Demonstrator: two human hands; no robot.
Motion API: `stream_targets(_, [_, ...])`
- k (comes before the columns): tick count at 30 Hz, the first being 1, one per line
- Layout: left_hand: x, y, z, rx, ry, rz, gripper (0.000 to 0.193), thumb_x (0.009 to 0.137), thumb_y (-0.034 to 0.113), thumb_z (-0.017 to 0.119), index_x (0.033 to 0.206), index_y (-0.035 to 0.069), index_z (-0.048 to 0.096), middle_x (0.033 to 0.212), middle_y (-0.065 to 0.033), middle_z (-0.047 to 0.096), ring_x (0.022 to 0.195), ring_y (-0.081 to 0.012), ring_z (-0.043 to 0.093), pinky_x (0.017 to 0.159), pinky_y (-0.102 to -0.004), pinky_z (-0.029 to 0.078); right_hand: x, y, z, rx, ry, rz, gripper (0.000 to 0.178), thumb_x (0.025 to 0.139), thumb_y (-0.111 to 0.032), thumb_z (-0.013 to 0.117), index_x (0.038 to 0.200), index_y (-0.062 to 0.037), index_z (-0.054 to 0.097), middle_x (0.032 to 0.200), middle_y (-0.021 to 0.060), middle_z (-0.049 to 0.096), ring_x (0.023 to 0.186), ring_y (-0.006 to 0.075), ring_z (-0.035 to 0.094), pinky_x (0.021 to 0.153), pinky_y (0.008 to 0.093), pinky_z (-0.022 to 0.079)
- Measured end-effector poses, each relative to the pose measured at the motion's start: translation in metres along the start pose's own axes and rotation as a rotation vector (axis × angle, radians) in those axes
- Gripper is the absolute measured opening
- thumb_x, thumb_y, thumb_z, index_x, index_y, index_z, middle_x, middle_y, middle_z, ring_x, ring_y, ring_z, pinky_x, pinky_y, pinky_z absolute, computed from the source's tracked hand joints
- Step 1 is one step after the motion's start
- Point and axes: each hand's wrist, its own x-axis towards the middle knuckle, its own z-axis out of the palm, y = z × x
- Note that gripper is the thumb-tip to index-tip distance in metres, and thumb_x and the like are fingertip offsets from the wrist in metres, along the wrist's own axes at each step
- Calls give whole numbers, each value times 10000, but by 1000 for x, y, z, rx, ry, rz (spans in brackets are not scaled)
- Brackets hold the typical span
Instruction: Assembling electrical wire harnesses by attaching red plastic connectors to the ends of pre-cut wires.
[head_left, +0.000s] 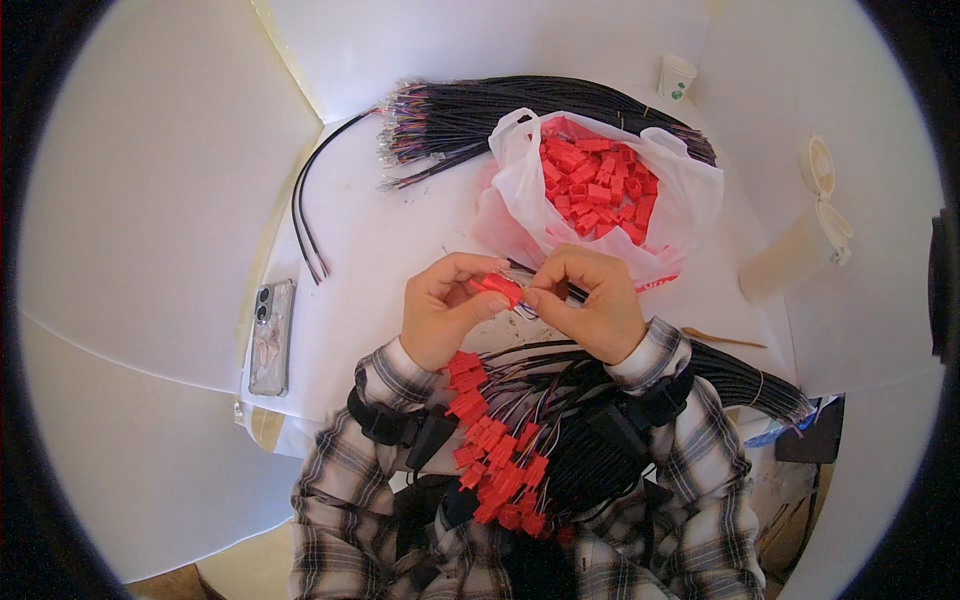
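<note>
Red plug piece (497, 290), just one, held up between both hands over the white table (390, 230). Lies longways from left to right, tipped a little down at the right. Points its right end, with thin wires (527, 312) next to it, toward the right hand (598, 310). Cannot tell which end is open.

Left hand (436, 312): pinching the red plug piece between thumb and fingers. Right hand: thumb and finger pinching the thin wires; cannot tell how many.

Counted: one white bag (512, 190) just past the hands, full of loose red pieces (600, 188), too heaped to count. Two big bunches of black cable, one far bunch (460, 112) behind the bag, one near bunch (735, 374) under the right arm. Below the hands, red pieces on wires (500, 455), too jumbled to count. Two loose black cables (303, 190) at the left. One phone (271, 340), one small cup (677, 78), one bottle (790, 262) with its lid up, one thin brown stick (722, 338).
</note>
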Motion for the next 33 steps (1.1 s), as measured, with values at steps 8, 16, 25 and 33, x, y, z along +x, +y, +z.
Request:
stream_targets(8, [-7,5,3,70,84,211,339,735,-55,636,993,11,427,896,-144,586,790,-175,596,658,-273,510,2,6,2,235,101,161,84,769,-67,613,754,0,564,682,5,571,612,47,493,567,201,409])
stream_targets(16, [-8,4,5,219,-34,335,340,750,-50,620,1051,-6,469,1024,-177,579,845,-169,587,722,-285,503,1,5,0,308,137,213,81,795,-66,607,789,5,570,716,32,598,644,60,539,595,201,438])
stream_targets(25, [3,-5,2,-44,41,12,255,859,67,518,1100,-11,484,1056,-130,582,905,-167,575,779,-285,479,2,-2,-3,441,57,264,98,818,-96,589,821,1,594,765,50,626,685,73,554,636,202,434])
stream_targets(33, [5,-10,0,-175,38,-58,243,861,93,523,1090,12,497,1052,-122,585,936,-168,576,791,-277,477,2,4,-2,483,39,288,106,815,-121,578,775,-22,574,720,7,568,652,51,457,592,200,361])
